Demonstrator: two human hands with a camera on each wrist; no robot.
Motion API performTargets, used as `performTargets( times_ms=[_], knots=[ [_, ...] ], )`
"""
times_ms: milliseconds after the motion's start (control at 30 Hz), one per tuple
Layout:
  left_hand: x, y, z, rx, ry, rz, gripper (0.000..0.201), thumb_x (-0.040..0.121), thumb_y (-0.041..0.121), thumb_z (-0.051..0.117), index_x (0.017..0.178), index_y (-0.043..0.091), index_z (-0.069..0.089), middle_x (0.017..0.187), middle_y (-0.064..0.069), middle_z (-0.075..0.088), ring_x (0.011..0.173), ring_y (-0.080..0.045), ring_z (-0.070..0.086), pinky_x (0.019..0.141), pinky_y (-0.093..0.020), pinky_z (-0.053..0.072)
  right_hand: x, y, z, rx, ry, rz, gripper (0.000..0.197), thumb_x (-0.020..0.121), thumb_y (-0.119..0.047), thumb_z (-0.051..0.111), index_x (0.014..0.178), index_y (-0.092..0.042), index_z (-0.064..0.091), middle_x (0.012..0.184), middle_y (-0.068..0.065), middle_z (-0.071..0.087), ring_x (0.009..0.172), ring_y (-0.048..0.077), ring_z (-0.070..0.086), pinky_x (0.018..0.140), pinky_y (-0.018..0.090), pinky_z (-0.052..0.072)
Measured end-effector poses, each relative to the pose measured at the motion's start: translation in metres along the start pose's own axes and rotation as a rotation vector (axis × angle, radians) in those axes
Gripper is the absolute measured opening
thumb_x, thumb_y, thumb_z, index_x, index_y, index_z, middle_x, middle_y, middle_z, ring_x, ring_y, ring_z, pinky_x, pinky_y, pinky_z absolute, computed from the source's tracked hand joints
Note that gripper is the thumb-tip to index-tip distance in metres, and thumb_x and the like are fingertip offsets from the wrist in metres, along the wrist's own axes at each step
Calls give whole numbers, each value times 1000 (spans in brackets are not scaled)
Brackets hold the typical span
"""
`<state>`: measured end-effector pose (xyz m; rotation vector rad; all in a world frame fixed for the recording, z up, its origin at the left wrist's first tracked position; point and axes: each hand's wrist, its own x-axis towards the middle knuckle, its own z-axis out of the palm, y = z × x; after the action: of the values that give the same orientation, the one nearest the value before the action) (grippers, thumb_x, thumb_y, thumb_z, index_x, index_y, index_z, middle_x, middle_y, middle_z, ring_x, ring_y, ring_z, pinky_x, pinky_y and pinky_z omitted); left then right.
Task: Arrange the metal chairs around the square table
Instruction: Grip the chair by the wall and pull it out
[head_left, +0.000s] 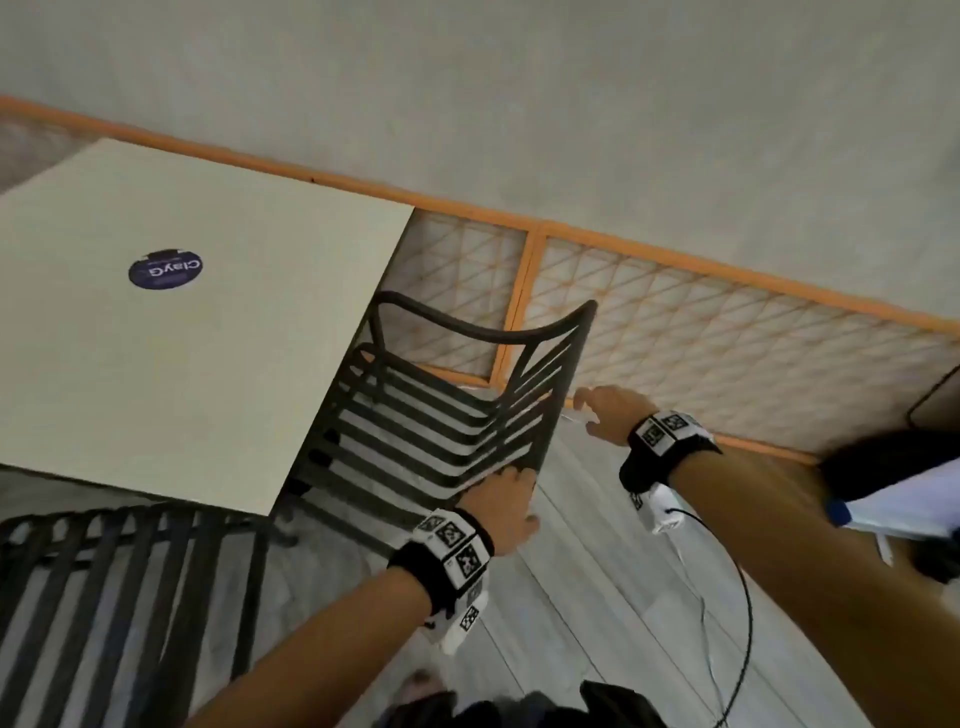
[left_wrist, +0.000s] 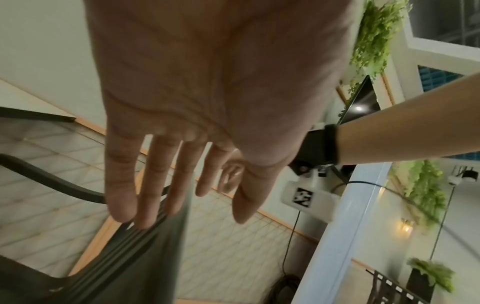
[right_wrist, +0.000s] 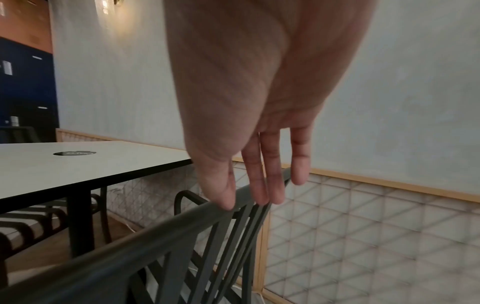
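A square cream table (head_left: 208, 364) with a dark round sticker fills the left of the head view. A dark slatted metal chair (head_left: 441, 415) stands at its right side, seat partly under the top, backrest toward me. My left hand (head_left: 506, 480) rests straight fingers on the near end of the backrest's top rail (left_wrist: 145, 257). My right hand (head_left: 597, 410) touches the same rail farther along. In the right wrist view, the fingertips (right_wrist: 228, 203) lie on the rail (right_wrist: 155, 232), uncurled. A second metal chair (head_left: 104, 597) sits at the table's near side.
An orange-framed lattice panel (head_left: 727, 338) runs along the wall just behind the chair. A black cable (head_left: 743, 623) loops over the grey plank floor on the right. A dark and white object (head_left: 893, 499) sits at the right edge.
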<state>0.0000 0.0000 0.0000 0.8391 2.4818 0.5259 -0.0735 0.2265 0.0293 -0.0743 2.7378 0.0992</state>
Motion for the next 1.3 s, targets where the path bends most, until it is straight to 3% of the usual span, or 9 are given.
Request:
performTargets(
  times_ms=[133, 233, 333, 433, 567, 733, 833, 1000, 1300],
  knots=[
    [37, 14, 7, 8, -35, -97, 79, 90, 30, 55, 150, 6, 9, 152, -20, 28, 138, -35, 34, 115, -46, 31, 54, 26, -8, -76, 115, -131, 50, 85, -9, 60, 131, -18, 45, 128, 12, 53, 113, 32, 53, 84, 41, 46],
    [69, 9, 12, -6, -60, -206, 85, 91, 25, 55, 151, 6, -2, 155, -21, 26, 140, -34, 33, 118, -43, 27, 101, 50, -9, -269, 167, -241, 53, 84, -9, 60, 133, -24, 46, 137, 8, 48, 124, 31, 47, 95, 43, 41],
    [92, 3, 11, -120, -80, -331, 70, 91, 24, 52, 148, 4, 16, 144, -20, 44, 132, -33, 45, 113, -39, 33, 148, 76, -5, -377, 101, -327, 46, 86, -12, 60, 129, -28, 53, 136, 3, 53, 128, 25, 45, 105, 41, 35],
    [102, 7, 7, -316, -96, -438, 52, 90, 24, 50, 137, 8, 35, 131, -17, 54, 116, -32, 55, 96, -35, 42, 186, 93, -3, -377, 57, -467, 34, 88, -17, 58, 117, -35, 59, 127, -4, 62, 123, 19, 51, 110, 40, 29],
    [108, 17, 10, -530, -66, -536, 60, 91, 18, 52, 144, 17, 24, 126, -12, 56, 95, -23, 59, 82, -30, 46, 215, 97, -2, -389, -5, -649, 34, 89, -12, 57, 111, -38, 64, 121, -11, 65, 115, 14, 57, 98, 37, 35],
    [117, 22, 19, -591, 41, -632, 58, 91, 20, 54, 141, 23, 25, 132, -10, 54, 110, -28, 61, 97, -37, 50, 247, 102, -4, -433, -70, -784, 34, 87, -7, 54, 106, -32, 66, 117, -6, 66, 109, 18, 60, 83, 33, 37],
    [129, 18, 17, -596, 102, -673, 51, 92, 17, 52, 137, 21, 29, 128, -10, 57, 107, -27, 62, 95, -39, 52, 265, 94, -16, -421, -79, -831, 33, 85, -5, 53, 104, -26, 69, 111, -2, 68, 107, 20, 60, 80, 27, 41],
    [150, 3, -3, -600, 148, -759, 45, 94, 9, 44, 136, 19, 32, 123, -12, 58, 103, -28, 62, 85, -34, 50, 297, 71, -43, -459, -105, -860, 31, 87, -6, 54, 106, -24, 70, 114, 2, 65, 108, 22, 60, 89, 34, 52],
    [168, -49, -38, -637, 184, -807, 41, 95, 15, 39, 134, 22, 33, 113, -16, 61, 90, -26, 62, 83, -39, 53, 353, 15, -78, -467, -115, -837, 11, 82, -22, 66, 91, -26, 70, 91, -2, 70, 83, 19, 66, 78, 35, 56]
  ],
)
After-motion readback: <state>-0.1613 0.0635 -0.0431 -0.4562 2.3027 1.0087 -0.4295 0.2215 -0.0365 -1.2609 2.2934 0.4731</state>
